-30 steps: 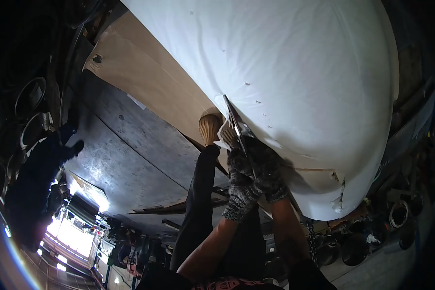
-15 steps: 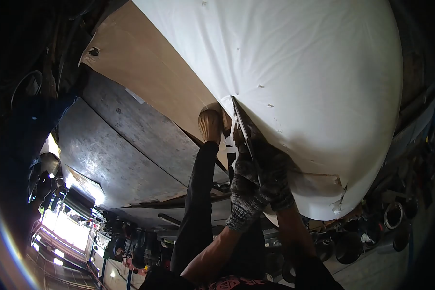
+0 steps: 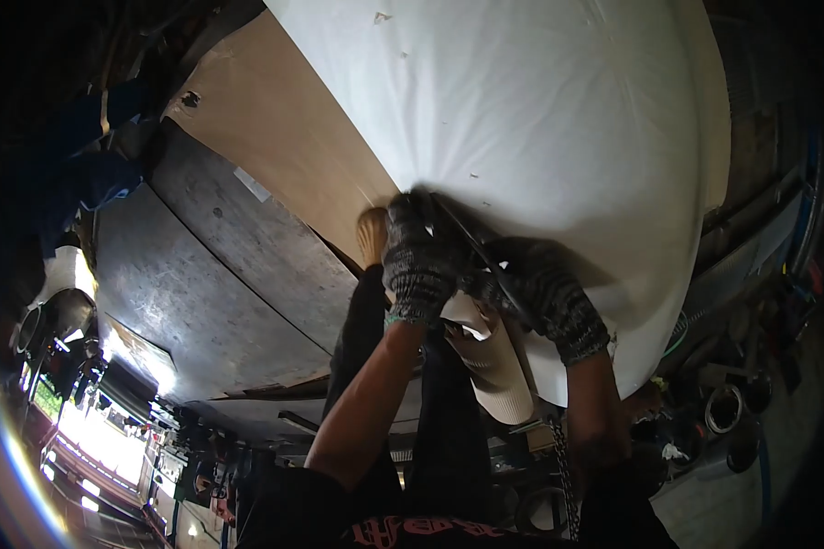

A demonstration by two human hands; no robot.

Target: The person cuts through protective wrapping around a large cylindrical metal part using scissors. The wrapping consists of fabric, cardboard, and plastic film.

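Note:
A large white sheet (image 3: 540,110) spreads in front of me, creased toward a cut in its near left edge. Both my hands wear dark speckled knit gloves. My left hand (image 3: 417,261) is closed at the head of the cut, beside the tip of a long dark metal tool (image 3: 471,240); what its fingers grip is hidden. Lower right, my right hand (image 3: 545,293) wraps around the rear part of that tool, close over the sheet. A curled cream ribbed strip (image 3: 499,371) hangs below my hands. My foot (image 3: 371,236) rests on brown sheeting (image 3: 284,119) just left.
Grey metal sheets (image 3: 211,265) lie to the left, under the brown sheeting. A chain (image 3: 563,476) hangs below my right hand. Round metal parts (image 3: 723,407) crowd the lower right. Someone in dark blue clothing (image 3: 92,183) is at the far left.
My hands have moved apart: the left went up and left to the cut, the right shifted right. The curled ribbed strip now shows below them. The view has shifted slightly.

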